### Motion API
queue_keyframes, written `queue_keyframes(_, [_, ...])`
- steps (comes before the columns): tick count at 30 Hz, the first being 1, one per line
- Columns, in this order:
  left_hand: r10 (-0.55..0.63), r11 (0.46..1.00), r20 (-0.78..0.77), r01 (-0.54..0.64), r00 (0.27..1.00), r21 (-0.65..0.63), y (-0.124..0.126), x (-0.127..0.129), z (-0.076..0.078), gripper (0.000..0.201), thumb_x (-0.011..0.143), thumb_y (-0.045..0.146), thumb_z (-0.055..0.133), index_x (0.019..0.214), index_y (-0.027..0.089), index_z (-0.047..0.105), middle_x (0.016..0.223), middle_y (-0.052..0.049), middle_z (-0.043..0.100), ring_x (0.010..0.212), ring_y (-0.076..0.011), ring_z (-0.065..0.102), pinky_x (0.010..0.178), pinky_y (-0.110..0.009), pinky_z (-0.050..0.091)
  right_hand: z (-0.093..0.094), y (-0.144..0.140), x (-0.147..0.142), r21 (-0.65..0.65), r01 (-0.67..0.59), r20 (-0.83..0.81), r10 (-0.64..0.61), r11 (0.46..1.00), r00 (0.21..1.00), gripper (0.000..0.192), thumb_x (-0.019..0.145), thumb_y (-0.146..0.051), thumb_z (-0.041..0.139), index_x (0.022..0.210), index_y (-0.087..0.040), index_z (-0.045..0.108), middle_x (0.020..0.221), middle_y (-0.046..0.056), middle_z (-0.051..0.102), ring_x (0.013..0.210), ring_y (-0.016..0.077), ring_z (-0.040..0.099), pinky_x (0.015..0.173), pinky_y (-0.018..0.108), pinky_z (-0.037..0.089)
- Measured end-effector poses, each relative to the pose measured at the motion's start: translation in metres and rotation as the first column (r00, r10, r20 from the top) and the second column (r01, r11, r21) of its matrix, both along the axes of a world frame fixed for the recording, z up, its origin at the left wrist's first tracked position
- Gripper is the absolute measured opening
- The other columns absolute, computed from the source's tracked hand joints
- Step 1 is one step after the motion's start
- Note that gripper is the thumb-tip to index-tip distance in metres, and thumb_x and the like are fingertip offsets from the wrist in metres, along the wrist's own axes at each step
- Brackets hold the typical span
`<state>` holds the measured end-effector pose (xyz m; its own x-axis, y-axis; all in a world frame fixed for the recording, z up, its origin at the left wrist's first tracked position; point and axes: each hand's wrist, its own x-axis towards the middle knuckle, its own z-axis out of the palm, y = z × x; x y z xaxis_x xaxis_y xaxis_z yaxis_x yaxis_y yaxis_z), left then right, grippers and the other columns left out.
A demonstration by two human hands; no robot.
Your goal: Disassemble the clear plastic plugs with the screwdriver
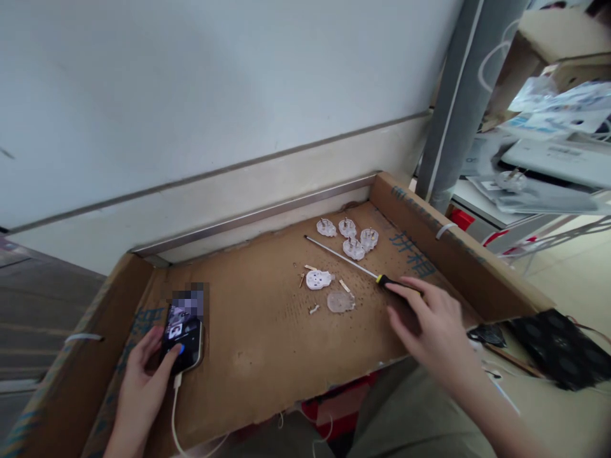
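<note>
The left hand [143, 375] grips a phone [184, 337] near the cardboard tray's [248, 356] left wall. The right hand [429, 324] lies loosely spread over the screwdriver [353, 266] handle by the right wall.

Head cam, the only view | looking forward and down from above my lap into the cardboard tray [429, 219] | close, arm's reach | wall just behind tray, shelving to its right
</note>
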<state>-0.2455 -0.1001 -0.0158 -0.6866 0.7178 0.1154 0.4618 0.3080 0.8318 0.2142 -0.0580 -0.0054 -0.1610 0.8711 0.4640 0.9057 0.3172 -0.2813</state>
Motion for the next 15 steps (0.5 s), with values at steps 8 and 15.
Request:
queue_keyframes(8, [-0.024,0.996,-0.006,0.024,1.0,-0.081,-0.002,0.002,0.004,0.089,0.056,0.056,0.062,0.13,0.008,0.047,0.139,-0.019,0.047,0.131,-0.0328,0.041,0.112,-0.047,0.029,-0.001,0.012,-0.05,-0.222,-0.353,-0.15,0.326,0.909,0.933,0.032,0.09,-0.01,0.039,0.115,-0.023,0.055,0.1,0.002,0.058,0.091,0.0154,0.048,0.079,0.03,0.036])
queue_keyframes(15, [-0.053,0.994,-0.089,0.044,0.995,-0.099,-0.004,-0.005,-0.001,0.087,0.06,0.058,0.059,0.13,0.007,0.048,0.135,-0.02,0.051,0.125,-0.0334,0.048,0.106,-0.049,0.036,-0.011,0.004,-0.068,-0.111,-0.338,-0.195,0.313,0.935,0.93,0.008,0.087,-0.021,0.054,0.09,-0.021,0.061,0.086,0.002,0.055,0.083,0.0157,0.045,0.073,0.029,0.031])
